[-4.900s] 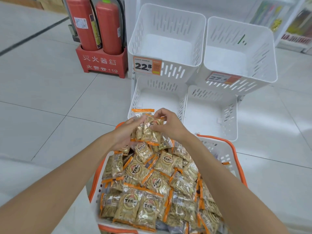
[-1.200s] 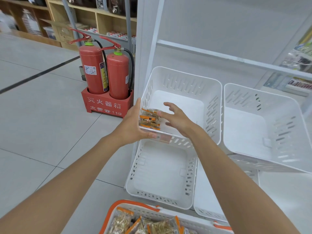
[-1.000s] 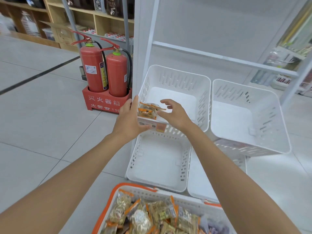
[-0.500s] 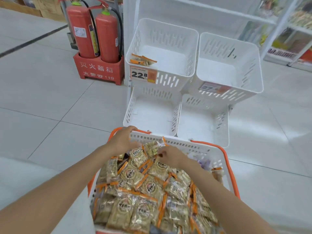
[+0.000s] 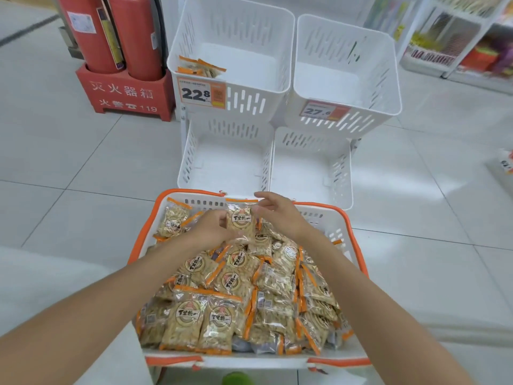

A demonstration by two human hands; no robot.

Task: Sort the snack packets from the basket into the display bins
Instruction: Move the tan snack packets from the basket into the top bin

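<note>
A white shopping basket [image 5: 143,240] with an orange rim stands on the tiled floor [image 5: 69,168] close to the person, heaped nearly full with a pile of clear snack packets [image 5: 236,290] with orange edges and round printed labels; both hands are over the far end of the pile, just inside the far rim; the left hand [image 5: 209,232] pinches one snack packet [image 5: 241,222] by its left edge, thumb and fingers curled on it, and holds it upright with its label facing the camera, lifted a little above the pile; the right hand [image 5: 279,213] is at the packet's right edge, thumb against it and index finger stretched out above its top, though whether it truly grips cannot be told; beyond the basket stand four white slotted display bins in two tiers; the upper left bin [image 5: 280,43], with a price tag [image 5: 201,93] reading 22.8, holds a few placed packets [image 5: 200,67] in its front left corner; the upper right bin [image 5: 390,79] has a tag [image 5: 319,111] reading 27.6; the lower left bin [image 5: 188,151] and lower right bin [image 5: 342,173] sit side by side, touching, just behind the basket's far rim; left of the bins two red fire extinguishers [image 5: 133,37] stand in a red box [image 5: 125,95]
</note>
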